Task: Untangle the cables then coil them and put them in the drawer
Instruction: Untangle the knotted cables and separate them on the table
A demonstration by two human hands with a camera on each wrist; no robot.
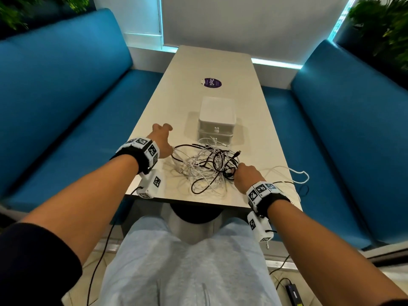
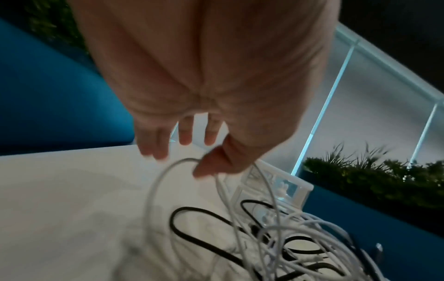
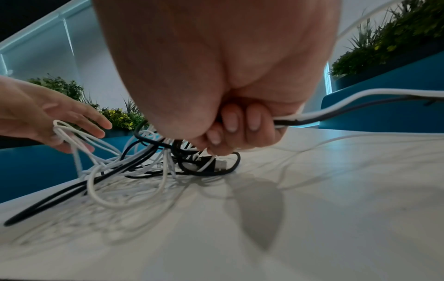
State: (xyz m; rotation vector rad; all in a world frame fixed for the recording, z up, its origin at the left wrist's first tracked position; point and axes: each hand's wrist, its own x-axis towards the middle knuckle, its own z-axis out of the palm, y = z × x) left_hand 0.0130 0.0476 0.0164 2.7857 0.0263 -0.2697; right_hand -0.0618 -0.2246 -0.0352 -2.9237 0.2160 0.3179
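While the tangle of cables [image 1: 207, 166] lies mid-frame on the desk [image 1: 260, 138], the left hand [image 1: 162, 140] pinches white loops at its left; the right hand [image 1: 247, 175] is fisted round strands at its right; pulling apart looks apt.

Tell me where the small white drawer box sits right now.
In the head view the white drawer box stands on the table near its middle, just beyond the tangled cables, ahead of the left hand and right hand.

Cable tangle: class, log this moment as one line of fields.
stage: untangling | left hand: white loops hooked on thumb, fingers spread | right hand: gripping white and black cables | drawer unit: shut
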